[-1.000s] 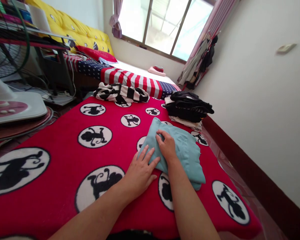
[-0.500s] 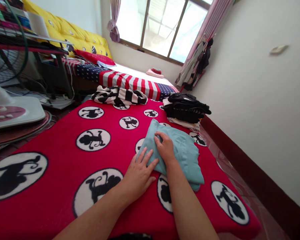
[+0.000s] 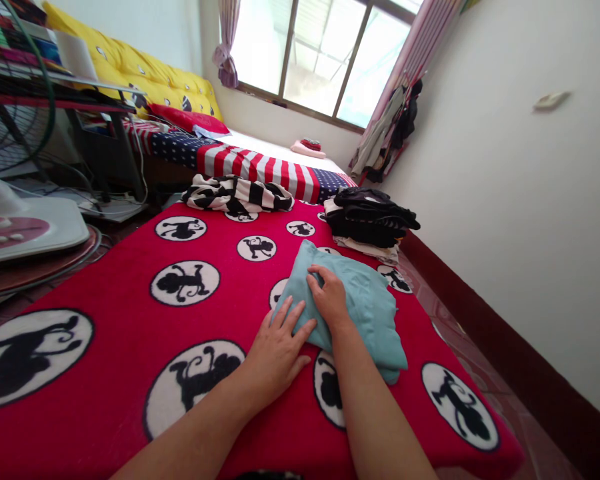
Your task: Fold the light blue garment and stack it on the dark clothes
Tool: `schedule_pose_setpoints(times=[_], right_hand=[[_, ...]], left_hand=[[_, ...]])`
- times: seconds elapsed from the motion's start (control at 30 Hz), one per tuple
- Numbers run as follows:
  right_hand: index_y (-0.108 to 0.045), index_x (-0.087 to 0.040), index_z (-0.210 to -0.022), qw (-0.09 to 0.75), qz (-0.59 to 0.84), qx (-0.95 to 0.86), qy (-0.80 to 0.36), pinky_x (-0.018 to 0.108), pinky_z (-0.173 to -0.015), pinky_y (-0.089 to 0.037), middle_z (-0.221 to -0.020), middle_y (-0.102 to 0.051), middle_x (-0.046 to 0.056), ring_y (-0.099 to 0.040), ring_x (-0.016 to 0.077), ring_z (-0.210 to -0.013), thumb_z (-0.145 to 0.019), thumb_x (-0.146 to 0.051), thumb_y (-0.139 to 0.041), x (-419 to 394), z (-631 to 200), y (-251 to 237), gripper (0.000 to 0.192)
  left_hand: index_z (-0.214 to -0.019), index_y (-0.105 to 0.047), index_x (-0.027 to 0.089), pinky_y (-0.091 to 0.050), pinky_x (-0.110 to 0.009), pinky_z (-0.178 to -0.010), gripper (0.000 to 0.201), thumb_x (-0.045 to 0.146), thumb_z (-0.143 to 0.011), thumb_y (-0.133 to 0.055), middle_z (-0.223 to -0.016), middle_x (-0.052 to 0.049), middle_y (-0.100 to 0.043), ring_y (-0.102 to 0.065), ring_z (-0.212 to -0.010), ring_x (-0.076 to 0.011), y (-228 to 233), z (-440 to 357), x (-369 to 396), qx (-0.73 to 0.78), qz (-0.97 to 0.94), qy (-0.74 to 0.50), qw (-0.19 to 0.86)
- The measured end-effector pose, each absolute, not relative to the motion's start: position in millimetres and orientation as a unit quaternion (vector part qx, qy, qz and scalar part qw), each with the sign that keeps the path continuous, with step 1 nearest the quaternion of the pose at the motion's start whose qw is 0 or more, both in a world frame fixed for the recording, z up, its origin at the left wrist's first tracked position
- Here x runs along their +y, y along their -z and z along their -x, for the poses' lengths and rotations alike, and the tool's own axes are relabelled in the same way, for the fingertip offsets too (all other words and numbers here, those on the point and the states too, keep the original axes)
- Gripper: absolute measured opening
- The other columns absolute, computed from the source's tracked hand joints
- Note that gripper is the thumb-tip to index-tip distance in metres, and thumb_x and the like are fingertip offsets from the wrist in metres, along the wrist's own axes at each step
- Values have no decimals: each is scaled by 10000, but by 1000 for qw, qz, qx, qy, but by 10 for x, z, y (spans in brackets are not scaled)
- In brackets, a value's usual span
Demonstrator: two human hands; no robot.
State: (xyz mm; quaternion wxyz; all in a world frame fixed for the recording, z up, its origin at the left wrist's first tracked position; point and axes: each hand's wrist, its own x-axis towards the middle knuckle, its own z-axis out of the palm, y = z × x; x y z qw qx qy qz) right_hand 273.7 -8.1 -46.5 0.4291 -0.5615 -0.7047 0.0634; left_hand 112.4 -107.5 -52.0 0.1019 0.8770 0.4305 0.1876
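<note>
A folded light teal garment (image 3: 367, 300) lies flat on the red blanket (image 3: 110, 267) with monkey prints; its exact kind cannot be told. My left hand (image 3: 277, 350) rests with fingers spread, their tips on the garment's near left edge. On top of the garment, toward its left half, lies my right hand (image 3: 329, 293), palm down with loosely bent fingers and nothing visible in it. Beyond the garment stands a stack of folded dark clothes (image 3: 373, 217), with lighter pieces at its bottom.
A crumpled black-and-white checked cloth (image 3: 237, 193) lies at the far edge of the blanket. To the left stand a fan (image 3: 35, 227) and a desk (image 3: 95, 100). Behind is a bed with a striped, starred cover (image 3: 260, 163). Clothes (image 3: 390, 127) hang by the right wall.
Both hands stay in nearly the same place on the teal garment. The view has shifted very slightly.
</note>
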Motion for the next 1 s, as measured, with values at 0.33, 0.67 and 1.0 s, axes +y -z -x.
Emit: schedule_pose_setpoints(times=[0.33,0.67,1.0], right_hand=[[-671,-203,-987,422,566,-705,-60,388,-968,-450,-1075,-703,76,-624,235,-1044,-842,-219,-545,-84,-2735,464,193],[-672,-186,-991,421,567,-706,-58,385,-969,-449,-1079,-702,85,-623,238,-1044,-840,-212,-545,-94,-2727,451,199],[-663,-212,-987,423,561,-709,-64,383,-974,-444,-1067,-704,69,-617,228,-1049,-840,-220,-537,-82,-2741,465,194]], left_hand=[[-1397,-449,264,-284,-559,-1113,571,399,-861,-593,-1545,-112,-311,-185,-1445,-347,533,-1122,-1077,429,-877,-193,98],[-1397,-444,267,-286,-555,-1112,571,406,-864,-591,-1546,-111,-310,-180,-1446,-347,544,-1122,-1076,429,-877,-193,95],[-1389,-452,265,-286,-548,-1111,564,405,-862,-595,-1536,-111,-328,-198,-1440,-345,533,-1119,-1082,427,-878,-195,91]])
